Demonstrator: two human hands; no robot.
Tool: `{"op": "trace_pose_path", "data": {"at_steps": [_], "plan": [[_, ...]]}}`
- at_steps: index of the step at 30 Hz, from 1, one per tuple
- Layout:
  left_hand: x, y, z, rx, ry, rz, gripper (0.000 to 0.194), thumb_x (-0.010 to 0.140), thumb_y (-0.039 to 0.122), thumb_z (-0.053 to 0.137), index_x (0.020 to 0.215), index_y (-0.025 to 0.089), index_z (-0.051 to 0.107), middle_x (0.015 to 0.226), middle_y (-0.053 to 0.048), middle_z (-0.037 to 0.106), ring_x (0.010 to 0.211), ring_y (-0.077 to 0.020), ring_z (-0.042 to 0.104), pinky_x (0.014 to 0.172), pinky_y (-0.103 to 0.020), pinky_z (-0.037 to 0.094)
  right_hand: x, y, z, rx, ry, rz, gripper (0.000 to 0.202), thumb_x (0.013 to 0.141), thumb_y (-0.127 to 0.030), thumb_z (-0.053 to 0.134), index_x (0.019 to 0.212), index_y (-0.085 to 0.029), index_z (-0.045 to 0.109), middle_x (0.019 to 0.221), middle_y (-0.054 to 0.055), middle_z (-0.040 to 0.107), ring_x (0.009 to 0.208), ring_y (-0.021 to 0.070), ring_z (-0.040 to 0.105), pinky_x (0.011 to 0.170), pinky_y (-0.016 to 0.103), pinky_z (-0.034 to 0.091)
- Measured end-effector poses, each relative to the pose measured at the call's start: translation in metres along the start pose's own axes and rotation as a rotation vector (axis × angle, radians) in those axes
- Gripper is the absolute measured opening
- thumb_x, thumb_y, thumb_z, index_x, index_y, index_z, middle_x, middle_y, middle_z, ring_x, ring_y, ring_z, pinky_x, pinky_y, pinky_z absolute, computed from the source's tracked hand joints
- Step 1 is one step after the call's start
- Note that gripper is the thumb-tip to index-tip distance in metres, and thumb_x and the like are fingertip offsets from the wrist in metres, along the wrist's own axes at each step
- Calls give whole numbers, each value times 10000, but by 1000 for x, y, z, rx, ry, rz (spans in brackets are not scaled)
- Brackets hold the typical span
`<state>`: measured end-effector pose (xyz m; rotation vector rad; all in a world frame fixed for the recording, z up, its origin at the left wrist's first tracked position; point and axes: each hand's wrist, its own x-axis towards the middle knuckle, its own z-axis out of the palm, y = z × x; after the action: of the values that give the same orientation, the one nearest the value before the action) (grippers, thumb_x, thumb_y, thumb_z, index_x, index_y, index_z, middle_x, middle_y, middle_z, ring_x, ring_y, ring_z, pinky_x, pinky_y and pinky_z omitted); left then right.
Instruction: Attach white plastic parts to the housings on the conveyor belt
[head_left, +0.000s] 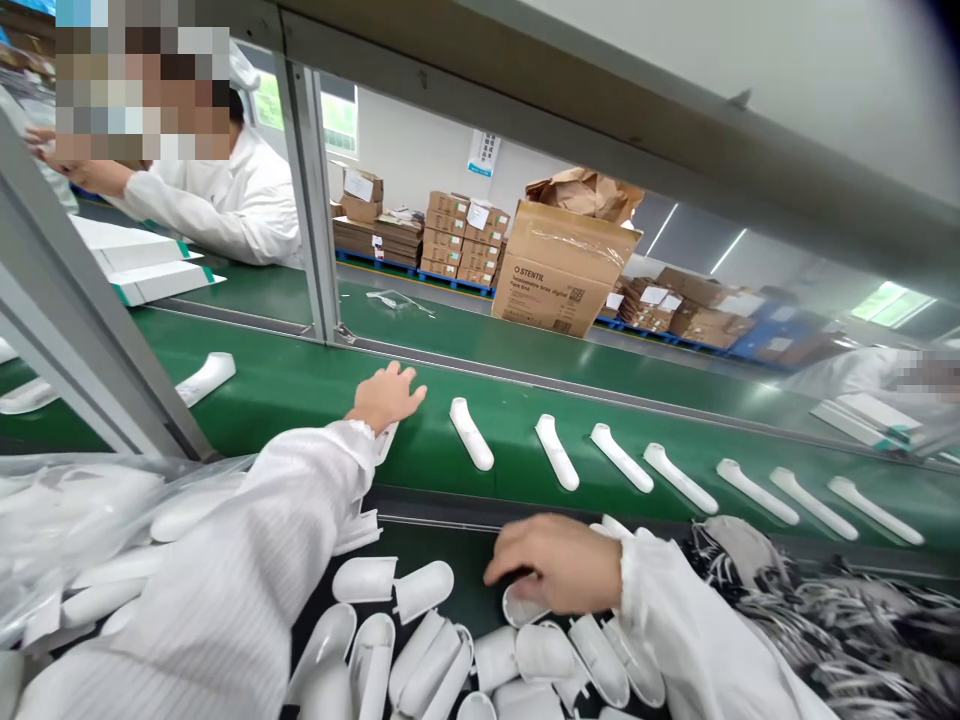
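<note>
Left hand [386,395] was over the green belt [424,450], toward its far edge, palm down, fingers spread and apart, pinching nothing visible. A white piece [385,443] lay partly hidden below the wrist; contact could not be told. Likely trouble: the loose cuff catching that piece and dragging it askew, since sleeve and wrist blocked the view of it. Seven bent white handles [471,435] ran in a slanted row to the right along the belt, unevenly spaced, none fenced in; a sweep of the forearm could have knocked the nearest one toward the near edge. Right hand [562,560] hung low over the dark bench [469,545], close to its far edge, fingers bent above a white shell [525,605]. Blurred there: could not tell whether it pinched the shell or merely hovered. Shells [373,660] were heaped loosely toward the near edge, some tipped onto others, so a hasty pull might have slid neighbours along or scratched their smooth faces. Tangled wires [847,620] sat just beside the right sleeve; a snag there seemed possible if the elbow swung outward. Clear plastic bag [75,510] bulged by the left sleeve, another likely catch.
</note>
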<state>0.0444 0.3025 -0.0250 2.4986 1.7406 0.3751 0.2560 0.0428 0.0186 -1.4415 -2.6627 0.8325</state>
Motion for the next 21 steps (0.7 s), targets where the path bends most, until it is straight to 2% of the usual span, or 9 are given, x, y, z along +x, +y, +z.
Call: {"op": "trace_pose_path", "data": {"at_steps": [3, 6, 8, 9, 12, 14, 16, 18, 21], "plan": [[-5, -14, 17, -51, -96, -97, 411, 943, 489, 314, 1148, 280, 602, 1181, -88, 583, 979, -269, 638, 853, -404, 487, -8, 0, 19, -101, -55, 40, 274, 800, -122, 567, 942, -278, 742, 998, 2, 701, 869, 175, 676, 755, 260, 487], [-4, -14, 30, -115, -94, -134, 359, 948, 443, 310, 1049, 284, 614, 1063, -62, 613, 913, -233, 648, 828, -372, 487, 3, 6, 13, -5, 36, 79, 274, 773, -77, 527, 921, -235, 696, 799, -20, 679, 685, 135, 630, 640, 217, 455], [-1, -13, 34, -132, -85, -137, 337, 940, 452, 334, 1023, 295, 620, 1036, -51, 621, 897, -220, 647, 826, -359, 483, 19, 10, 0, 93, 201, 128, 311, 800, -67, 486, 992, -225, 674, 721, -37, 655, 602, 118, 584, 597, 206, 441], [1, -12, 35, -136, -79, -133, 335, 935, 465, 346, 1012, 297, 626, 1029, -49, 625, 898, -217, 645, 832, -354, 481, 30, 12, -6, 122, 312, 150, 342, 819, -62, 461, 1031, -225, 673, 746, -30, 665, 606, 117, 582, 610, 210, 452], [5, -10, 39, -138, -47, -99, 363, 914, 511, 382, 977, 272, 648, 1005, -64, 636, 922, -229, 641, 847, -347, 475, 73, 16, -14, 123, 632, 183, 446, 841, -38, 410, 1125, -228, 698, 962, 30, 697, 771, 140, 633, 777, 254, 502], [6, -8, 41, -140, -21, -82, 382, 903, 516, 395, 965, 246, 658, 983, -81, 641, 931, -245, 640, 845, -353, 476, 105, 19, -12, 66, 735, 218, 499, 851, -29, 398, 1217, -218, 679, 1017, 68, 687, 870, 166, 648, 865, 285, 500], [8, -3, 44, -147, -9, -81, 383, 897, 500, 399, 963, 232, 664, 971, -92, 644, 930, -256, 643, 838, -359, 478, 133, 20, -7, -16, 755, 289, 533, 870, -31, 393, 1311, -218, 624, 1034, 94, 676, 919, 187, 653, 892, 300, 494], [8, 3, 46, -153, -12, -104, 374, 893, 477, 406, 980, 224, 668, 985, -100, 649, 940, -265, 646, 840, -363, 479, 151, 17, -1, -93, 711, 382, 552, 884, -41, 393, 1368, -237, 573, 1061, 111, 666, 929, 204, 662, 874, 311, 499], [9, 14, 47, -162, -17, -147, 376, 891, 433, 405, 1030, 205, 670, 1033, -122, 653, 967, -285, 648, 850, -377, 480, 159, 10, 8, -182, 594, 493, 548, 901, -78, 397, 1400, -266, 527, 1068, 121, 656, 873, 233, 683, 807, 342, 519]]}}
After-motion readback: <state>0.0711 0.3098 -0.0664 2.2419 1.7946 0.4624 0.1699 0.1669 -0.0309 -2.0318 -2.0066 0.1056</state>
